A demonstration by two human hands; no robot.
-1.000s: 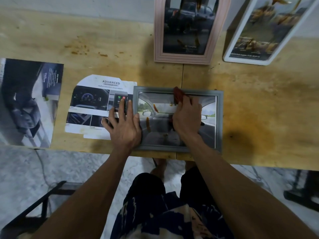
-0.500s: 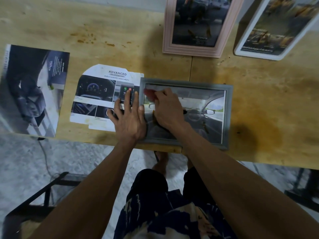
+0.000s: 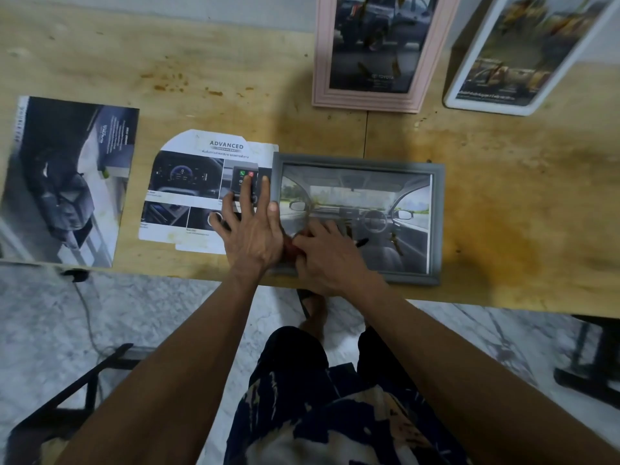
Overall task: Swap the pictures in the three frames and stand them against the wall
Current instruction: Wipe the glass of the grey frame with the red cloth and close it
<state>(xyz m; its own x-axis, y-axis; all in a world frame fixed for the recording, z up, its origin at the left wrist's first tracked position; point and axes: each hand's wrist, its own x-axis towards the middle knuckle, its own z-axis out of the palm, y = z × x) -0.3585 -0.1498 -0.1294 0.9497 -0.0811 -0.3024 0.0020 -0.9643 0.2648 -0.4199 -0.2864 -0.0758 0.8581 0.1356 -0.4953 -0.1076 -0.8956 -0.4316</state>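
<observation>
A dark print [image 3: 67, 182] lies at nine o'clock. The left hand [image 3: 250, 226] rests flat, fingers spread, on the leaflet [image 3: 188, 182] and grey frame [image 3: 436, 226]. The right hand [image 3: 330, 253] pinches a red cloth [image 3: 292, 245] on its glass. The pink frame [image 3: 322, 62] and white frame [image 3: 469, 95] lean at one o'clock.

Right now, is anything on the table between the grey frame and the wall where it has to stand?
Partly. The pink frame already leans at the wall straight behind the grey frame, with the white frame to its right. The bare table at the wall left of the pink frame looks free.
</observation>
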